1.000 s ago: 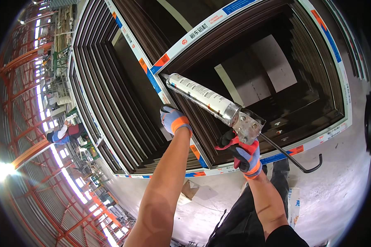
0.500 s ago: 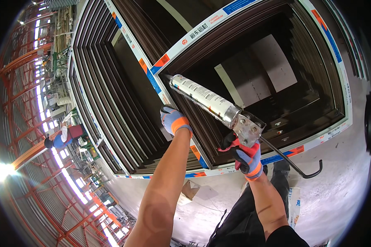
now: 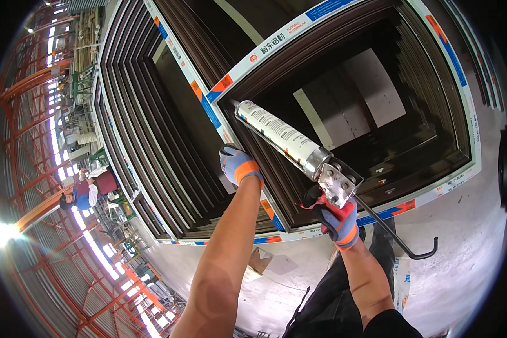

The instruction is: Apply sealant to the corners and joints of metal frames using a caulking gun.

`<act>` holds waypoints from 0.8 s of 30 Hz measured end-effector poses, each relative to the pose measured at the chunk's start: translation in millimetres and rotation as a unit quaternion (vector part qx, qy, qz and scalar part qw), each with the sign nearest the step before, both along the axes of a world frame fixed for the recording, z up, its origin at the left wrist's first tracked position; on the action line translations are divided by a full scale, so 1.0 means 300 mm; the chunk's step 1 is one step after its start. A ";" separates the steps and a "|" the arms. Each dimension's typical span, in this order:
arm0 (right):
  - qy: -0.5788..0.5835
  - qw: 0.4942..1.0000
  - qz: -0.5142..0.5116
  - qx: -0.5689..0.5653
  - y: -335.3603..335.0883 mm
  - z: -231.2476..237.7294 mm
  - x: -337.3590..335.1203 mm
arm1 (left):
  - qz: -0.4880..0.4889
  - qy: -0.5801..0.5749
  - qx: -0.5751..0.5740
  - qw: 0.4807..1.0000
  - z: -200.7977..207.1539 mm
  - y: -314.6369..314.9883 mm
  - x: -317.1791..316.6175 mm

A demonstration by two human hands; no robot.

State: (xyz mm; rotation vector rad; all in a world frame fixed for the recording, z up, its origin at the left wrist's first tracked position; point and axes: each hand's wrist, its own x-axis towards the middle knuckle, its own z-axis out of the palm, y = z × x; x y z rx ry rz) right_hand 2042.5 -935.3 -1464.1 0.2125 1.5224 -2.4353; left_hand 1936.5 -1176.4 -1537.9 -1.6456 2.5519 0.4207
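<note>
Both my hands wear blue gloves with orange cuffs and dark fingertips. In my right hand (image 3: 339,223) is the red handle of a caulking gun (image 3: 337,185), fingers wrapped round it. A white sealant tube (image 3: 279,137) lies in the gun, its nozzle pointing up and left into an inner corner of a dark brown window frame (image 3: 267,186). The gun's bent black rod (image 3: 397,239) sticks out behind toward the lower right. My left hand (image 3: 238,164) is closed over the frame's middle bar, left of the tube; its fingertips are partly hidden.
Several similar frames are stacked beneath, edged with white, blue and orange protective tape (image 3: 276,42). A small cardboard piece (image 3: 259,260) lies on the grey floor (image 3: 298,270) by my legs. Far left, a person (image 3: 84,193) stands among racks in the workshop.
The gun's rear end has dipped slightly and its rod has dropped lower. The nozzle stays near the corner, and my left hand keeps its place. The distant person has shifted posture.
</note>
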 end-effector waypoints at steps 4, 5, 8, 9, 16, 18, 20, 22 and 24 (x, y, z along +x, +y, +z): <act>-0.001 1.000 -0.001 0.005 0.015 0.008 0.006 | -0.114 -0.142 -0.116 0.976 -0.032 -0.016 0.002; -0.012 0.999 0.024 0.019 0.021 0.007 0.008 | -0.067 -0.091 -0.074 0.991 -0.042 -0.022 0.003; 0.011 0.998 0.042 0.051 0.043 0.007 0.022 | -0.106 -0.145 -0.107 0.978 -0.074 -0.035 0.009; 0.022 0.997 0.039 0.057 0.045 0.003 0.025 | -0.198 -0.267 -0.185 0.925 -0.084 -0.037 0.011; -0.015 0.999 0.042 0.029 0.046 -0.035 0.011 | 0.048 0.016 0.017 0.999 -0.079 -0.045 0.003; 0.166 0.971 0.001 0.174 0.042 -0.032 -0.004 | 0.077 0.132 0.022 0.988 -0.064 -0.030 0.007; 0.139 0.983 0.011 0.117 0.049 -0.014 -0.016 | -0.047 -0.016 -0.103 0.993 -0.047 -0.008 0.007; 0.054 0.996 0.026 0.067 0.074 0.016 -0.025 | -0.172 -0.146 -0.240 0.944 -0.026 0.018 0.000; 0.007 0.989 0.111 0.096 0.118 0.045 -0.032 | 0.038 0.093 -0.062 0.993 -0.004 0.045 -0.011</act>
